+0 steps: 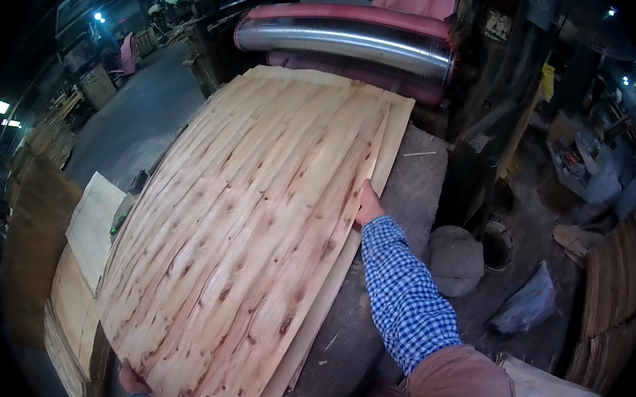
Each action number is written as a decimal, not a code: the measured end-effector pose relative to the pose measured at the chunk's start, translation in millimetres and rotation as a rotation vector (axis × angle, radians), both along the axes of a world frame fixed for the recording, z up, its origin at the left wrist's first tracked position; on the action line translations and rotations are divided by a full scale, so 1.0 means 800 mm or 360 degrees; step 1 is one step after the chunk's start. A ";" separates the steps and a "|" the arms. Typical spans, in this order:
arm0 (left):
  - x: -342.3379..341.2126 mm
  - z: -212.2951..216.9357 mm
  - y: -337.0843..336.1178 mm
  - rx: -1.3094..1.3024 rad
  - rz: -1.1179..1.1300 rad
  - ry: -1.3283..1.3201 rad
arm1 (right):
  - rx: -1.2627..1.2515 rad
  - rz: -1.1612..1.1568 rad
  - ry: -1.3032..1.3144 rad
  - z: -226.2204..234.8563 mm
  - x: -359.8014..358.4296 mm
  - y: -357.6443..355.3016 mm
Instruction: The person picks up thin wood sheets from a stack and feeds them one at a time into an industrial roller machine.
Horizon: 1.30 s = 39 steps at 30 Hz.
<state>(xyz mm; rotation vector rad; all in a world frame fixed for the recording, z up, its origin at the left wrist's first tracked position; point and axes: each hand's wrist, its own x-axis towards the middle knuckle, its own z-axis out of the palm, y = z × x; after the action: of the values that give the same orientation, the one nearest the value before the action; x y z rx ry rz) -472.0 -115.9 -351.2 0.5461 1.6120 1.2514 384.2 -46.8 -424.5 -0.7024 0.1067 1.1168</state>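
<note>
A large knotty wood veneer sheet point(250, 223) slants across the middle of the view, from the near left toward a roller. My right hand point(368, 203) pinches its right edge about halfway along, with most of the fingers hidden beneath it. At the near left corner, my left hand point(130, 379) grips the sheet's edge, its fingers only partly in view. Another pale veneer sheet point(399, 123) shows underneath along the right side. The far ends of both lie just short of the shiny metal roller point(343, 44).
Pink-coated rollers point(345, 16) sit around the metal one. A grey bench point(420, 161) runs under the sheets. Veneer stacks point(80, 278) stand at the left, with more brown sheets point(614, 293) at the far right. A bucket point(498, 244) and a plastic bag point(528, 302) lie on the right-hand floor.
</note>
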 end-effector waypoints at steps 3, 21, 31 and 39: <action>0.037 0.019 0.007 0.0112 -0.0041 0.0124 | -0.0282 -0.0070 -0.0178 -0.006 0.019 0.000; -0.017 -0.094 0.042 -0.0023 0.0089 -0.0040 | 0.0128 -0.0278 -0.0302 -0.002 0.016 0.011; -0.050 -0.094 0.063 -0.0066 -0.0369 0.0031 | -0.1022 -0.0706 -0.2124 0.047 -0.191 -0.178; -0.152 -0.072 -0.077 0.0526 -0.1076 0.1143 | -0.0815 0.0021 -0.3137 0.022 -0.796 -0.490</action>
<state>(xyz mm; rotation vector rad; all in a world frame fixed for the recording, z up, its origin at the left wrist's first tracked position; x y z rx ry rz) -593.7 -177.2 -408.7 1.7376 1.5459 0.8267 -252.7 -438.8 -407.1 -1.9577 -1.3133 -0.0071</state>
